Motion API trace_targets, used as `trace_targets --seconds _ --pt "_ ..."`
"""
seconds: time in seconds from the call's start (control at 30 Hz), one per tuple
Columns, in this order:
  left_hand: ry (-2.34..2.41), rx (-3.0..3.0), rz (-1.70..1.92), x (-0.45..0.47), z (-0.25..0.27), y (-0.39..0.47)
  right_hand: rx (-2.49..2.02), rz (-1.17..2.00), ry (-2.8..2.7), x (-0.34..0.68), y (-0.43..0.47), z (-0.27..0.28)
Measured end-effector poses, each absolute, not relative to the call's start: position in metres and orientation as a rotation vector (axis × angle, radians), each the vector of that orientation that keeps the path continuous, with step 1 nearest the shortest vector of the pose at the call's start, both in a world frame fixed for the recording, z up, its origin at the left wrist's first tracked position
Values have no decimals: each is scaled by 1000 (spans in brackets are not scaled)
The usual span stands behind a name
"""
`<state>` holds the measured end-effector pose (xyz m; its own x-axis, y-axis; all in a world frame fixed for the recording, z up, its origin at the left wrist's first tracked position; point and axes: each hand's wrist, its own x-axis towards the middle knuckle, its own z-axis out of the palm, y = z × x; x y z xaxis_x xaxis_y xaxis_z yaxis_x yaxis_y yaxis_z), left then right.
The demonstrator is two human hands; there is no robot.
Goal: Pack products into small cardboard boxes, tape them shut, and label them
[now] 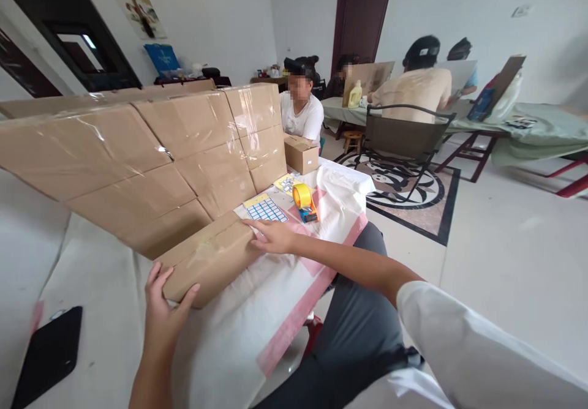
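Observation:
A long brown cardboard box (215, 256) lies on the cloth-covered table in front of me, clear tape along its top. My left hand (168, 292) grips its near end, thumb on one side and fingers on the other. At the far end, my right hand (273, 236) holds the corner, its fingers over the top edge and its thumb against the side. Just beyond that hand lies a sheet of blue-bordered labels (266, 209). A tape dispenser with a yellow roll (305, 201) sits to the right of the sheet.
Stacked cardboard boxes (202, 146) form a wall behind the box. A smaller carton (302, 153) stands at the table's far end, near a seated person (301, 112). A black tablet-like object (48, 357) lies at lower left. Other people sit at a second table (542, 127).

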<state>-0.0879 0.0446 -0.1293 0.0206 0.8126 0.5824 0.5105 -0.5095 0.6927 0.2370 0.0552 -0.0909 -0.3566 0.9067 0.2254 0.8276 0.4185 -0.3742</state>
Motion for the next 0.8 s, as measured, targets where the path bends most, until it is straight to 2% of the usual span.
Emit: trace_targets --seconds 0.07,0.17,0.33,0.5,0.67,0.73,0.8 --pt "1365 1998 1470 -86 -126 40 -1923 238 -2275 265 12 -92" --pt "1341 2020 1499 -86 -127 39 -2195 282 -2232 311 -50 -113" --pt "1301 2061 1574 -84 -131 43 -2249 331 -2393 320 -83 -161" --pt "1342 2024 1555 -82 -129 42 -1811 536 -2718 243 -86 -187" --pt "1333 2068 1552 -85 -131 47 -1363 636 -2650 201 -93 -172" --pt "1321 2087 1549 -86 -131 49 -1071 867 -2645 172 -97 -169" --pt "1319 2101 1527 -86 -129 49 -627 1372 -2608 124 -100 -176"
